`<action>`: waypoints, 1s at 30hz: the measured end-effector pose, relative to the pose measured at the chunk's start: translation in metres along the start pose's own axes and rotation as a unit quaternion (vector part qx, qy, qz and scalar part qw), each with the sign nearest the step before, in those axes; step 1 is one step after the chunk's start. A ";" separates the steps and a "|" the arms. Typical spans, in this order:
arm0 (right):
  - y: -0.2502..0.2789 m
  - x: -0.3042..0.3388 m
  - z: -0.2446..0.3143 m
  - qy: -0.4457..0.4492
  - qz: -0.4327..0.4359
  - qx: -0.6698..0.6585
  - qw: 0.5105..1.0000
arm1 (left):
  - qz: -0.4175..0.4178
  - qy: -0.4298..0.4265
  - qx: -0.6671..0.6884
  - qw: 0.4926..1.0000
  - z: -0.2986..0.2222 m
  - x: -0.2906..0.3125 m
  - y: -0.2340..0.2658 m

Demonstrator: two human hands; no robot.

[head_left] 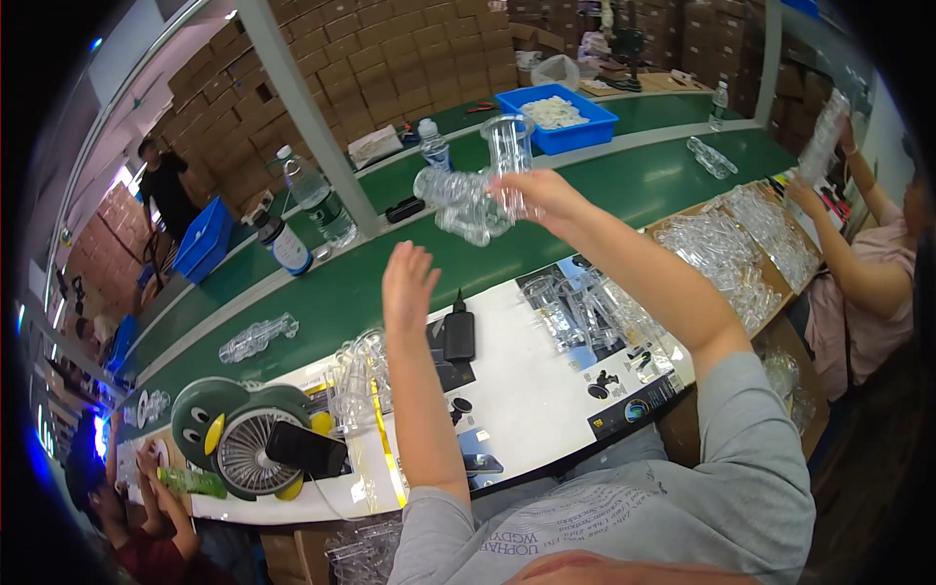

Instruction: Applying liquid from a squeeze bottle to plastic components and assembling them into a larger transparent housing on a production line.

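step in hand: handling a stack of clear plastic cups [466, 200]. the right hand [534, 192] is closed around the stack, holding it raised above the green strip at the far edge of the bench [546, 380]. the left hand [408, 283] is open, fingers spread, holding nothing, below the stack. judged next move: bring the open hand up to the stack's free end; the nested cups are slippery, so grip firmly.

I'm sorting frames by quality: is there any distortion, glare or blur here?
Head view: fisheye bends the green bench edges toward a black rim; blue flare at the left edge; the right hand and its clear plastic pieces look slightly blurred; the left hand is sharper.
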State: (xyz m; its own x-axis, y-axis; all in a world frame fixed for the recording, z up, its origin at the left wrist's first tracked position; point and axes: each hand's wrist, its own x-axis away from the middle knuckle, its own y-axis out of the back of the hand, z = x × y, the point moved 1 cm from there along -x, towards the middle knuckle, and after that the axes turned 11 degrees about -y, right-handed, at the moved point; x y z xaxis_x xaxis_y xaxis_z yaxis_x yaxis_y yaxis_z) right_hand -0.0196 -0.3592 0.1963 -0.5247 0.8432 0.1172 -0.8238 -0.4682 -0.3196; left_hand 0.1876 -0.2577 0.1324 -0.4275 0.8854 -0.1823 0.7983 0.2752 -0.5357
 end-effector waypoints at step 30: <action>-0.071 0.112 -0.033 0.188 0.256 0.113 0.942 | -0.060 -0.163 0.328 0.929 -0.074 0.034 -0.001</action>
State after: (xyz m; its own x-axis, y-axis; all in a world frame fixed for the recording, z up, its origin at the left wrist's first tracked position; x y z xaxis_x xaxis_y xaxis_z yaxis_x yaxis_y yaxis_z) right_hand -0.0130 -0.2228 0.2016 -0.7872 0.5065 -0.3519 -0.5312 -0.8467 -0.0305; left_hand 0.2032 -0.2002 0.1875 -0.6871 0.6738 -0.2718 0.3526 -0.0178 -0.9356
